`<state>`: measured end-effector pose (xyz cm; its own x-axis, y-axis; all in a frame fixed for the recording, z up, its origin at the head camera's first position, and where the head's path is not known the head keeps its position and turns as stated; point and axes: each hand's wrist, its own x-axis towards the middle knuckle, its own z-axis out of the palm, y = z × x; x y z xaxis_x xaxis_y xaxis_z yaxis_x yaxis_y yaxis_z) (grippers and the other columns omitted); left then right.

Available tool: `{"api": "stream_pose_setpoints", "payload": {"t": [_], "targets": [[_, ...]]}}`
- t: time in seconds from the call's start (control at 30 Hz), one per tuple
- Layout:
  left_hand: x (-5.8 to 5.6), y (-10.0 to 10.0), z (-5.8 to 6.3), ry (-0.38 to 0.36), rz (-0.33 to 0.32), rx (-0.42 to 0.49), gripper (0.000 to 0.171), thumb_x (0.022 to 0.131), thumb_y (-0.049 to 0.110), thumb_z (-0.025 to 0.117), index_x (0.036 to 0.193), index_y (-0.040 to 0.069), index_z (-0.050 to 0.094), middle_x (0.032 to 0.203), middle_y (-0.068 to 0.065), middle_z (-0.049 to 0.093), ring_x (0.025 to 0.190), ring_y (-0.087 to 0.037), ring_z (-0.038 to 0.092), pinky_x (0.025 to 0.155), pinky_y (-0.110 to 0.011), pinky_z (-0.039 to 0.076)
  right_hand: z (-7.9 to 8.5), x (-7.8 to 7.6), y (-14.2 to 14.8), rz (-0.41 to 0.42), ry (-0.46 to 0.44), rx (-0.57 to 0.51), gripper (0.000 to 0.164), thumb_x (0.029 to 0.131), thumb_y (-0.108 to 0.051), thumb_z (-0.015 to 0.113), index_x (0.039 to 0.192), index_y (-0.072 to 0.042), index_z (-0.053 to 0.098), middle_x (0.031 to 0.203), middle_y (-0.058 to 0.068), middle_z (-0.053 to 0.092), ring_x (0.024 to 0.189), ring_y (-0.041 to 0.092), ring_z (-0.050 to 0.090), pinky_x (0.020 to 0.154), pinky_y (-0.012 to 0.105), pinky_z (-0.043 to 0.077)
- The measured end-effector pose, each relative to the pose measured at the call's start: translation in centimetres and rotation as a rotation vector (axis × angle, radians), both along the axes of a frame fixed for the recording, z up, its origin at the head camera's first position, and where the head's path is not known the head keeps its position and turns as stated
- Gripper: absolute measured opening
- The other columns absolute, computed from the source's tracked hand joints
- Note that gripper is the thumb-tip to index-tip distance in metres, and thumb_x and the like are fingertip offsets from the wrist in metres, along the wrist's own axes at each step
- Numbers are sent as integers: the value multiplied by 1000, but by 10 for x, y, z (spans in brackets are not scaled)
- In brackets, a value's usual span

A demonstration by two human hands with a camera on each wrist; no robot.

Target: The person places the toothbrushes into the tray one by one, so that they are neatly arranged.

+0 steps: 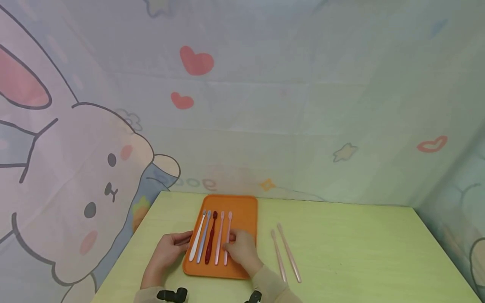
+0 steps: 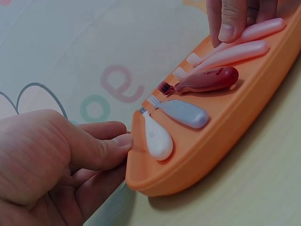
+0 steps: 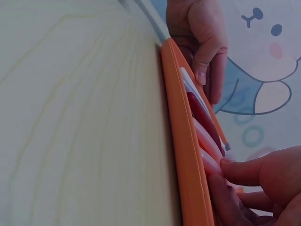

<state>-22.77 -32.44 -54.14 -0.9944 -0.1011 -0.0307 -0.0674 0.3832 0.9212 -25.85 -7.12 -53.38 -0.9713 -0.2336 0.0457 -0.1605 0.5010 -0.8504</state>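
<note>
On the orange tray [image 1: 244, 210] a white toothbrush [image 1: 195, 244], a light-blue toothbrush [image 1: 203, 240], a dark red toothbrush [image 1: 210, 244] and two pink toothbrushes lie side by side, bristle heads toward the back. My right hand [image 1: 243, 250] pinches the handle of the rightmost pink toothbrush [image 1: 229, 227] between thumb and fingers. Just left of it lies the other pink toothbrush [image 1: 219, 244], untouched. At the tray's left edge, my left hand [image 1: 169, 251] grips the rim, its thumb [image 2: 123, 141] against the wall near the white toothbrush.
To the right of the tray, two more pale pink toothbrushes, a left one [image 1: 279, 256] and a right one [image 1: 290, 256], lie on the light yellow table [image 1: 371, 252]. A cloth printed with a rabbit and hearts [image 1: 197, 61] hangs behind the table.
</note>
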Motion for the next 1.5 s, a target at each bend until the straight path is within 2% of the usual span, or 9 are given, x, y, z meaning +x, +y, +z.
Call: {"api": "stream_pose_setpoints", "payload": {"t": [0.2,0.43,0.63,0.9,0.97,1.07,1.2,1.33,1.5], "targets": [[-1,0,0,-1,-4,7,40,96,-8,71,136,-10,68,131,-27,71,126,-40,68,102,-43,58,0,-2,2,12,-32,-12,46,90,-7,86,131,7,71,103,5,72,88,16,67,83,39,64],[0,0,0,0,-11,3,40,96,-9,71,136,-11,67,131,-27,70,126,-40,67,102,-43,58,0,-3,5,35,2,0,46,88,-10,87,127,9,72,104,8,74,94,20,66,88,47,62],[0,-1,-1,-3,-3,-9,39,96,-8,72,135,-11,68,131,-26,71,125,-39,68,101,-40,58,-3,-6,8,50,-2,27,48,88,-17,87,126,9,73,101,7,72,93,20,65,85,45,61],[-1,-1,-2,-22,9,-23,37,97,-8,70,134,-8,70,130,-24,72,124,-37,70,100,-41,59,2,-4,18,72,29,-17,60,91,-20,84,137,13,65,118,19,74,113,36,69,100,55,57],[-2,-1,-2,-18,10,-30,37,97,-8,70,134,-8,70,130,-24,72,124,-37,69,101,-42,59,5,-3,21,79,35,-49,59,92,-19,83,138,12,64,119,20,73,112,36,70,96,52,60],[-2,0,-1,-21,14,-34,38,97,-8,70,135,-8,70,131,-23,72,125,-37,69,102,-44,58,9,-3,26,96,21,-110,58,93,-16,82,140,12,63,119,21,72,107,35,72,84,43,64],[-1,0,0,-24,16,-34,38,97,-8,70,136,-8,69,131,-23,72,125,-37,69,103,-45,57,14,-4,32,112,3,-179,55,95,-13,81,141,12,62,120,24,71,99,32,74,70,32,64],[-1,-1,0,-16,15,-38,38,97,-7,71,135,-8,70,130,-23,72,125,-37,69,104,-46,56,16,-3,37,117,18,-198,52,95,-11,81,139,12,63,120,27,71,92,30,75,67,30,63],[-1,-1,0,-10,12,-55,38,97,-7,71,135,-8,70,130,-23,73,124,-37,69,105,-47,55,19,-1,42,116,19,-229,50,94,-7,81,137,13,64,119,29,71,96,35,76,69,31,64]]}}
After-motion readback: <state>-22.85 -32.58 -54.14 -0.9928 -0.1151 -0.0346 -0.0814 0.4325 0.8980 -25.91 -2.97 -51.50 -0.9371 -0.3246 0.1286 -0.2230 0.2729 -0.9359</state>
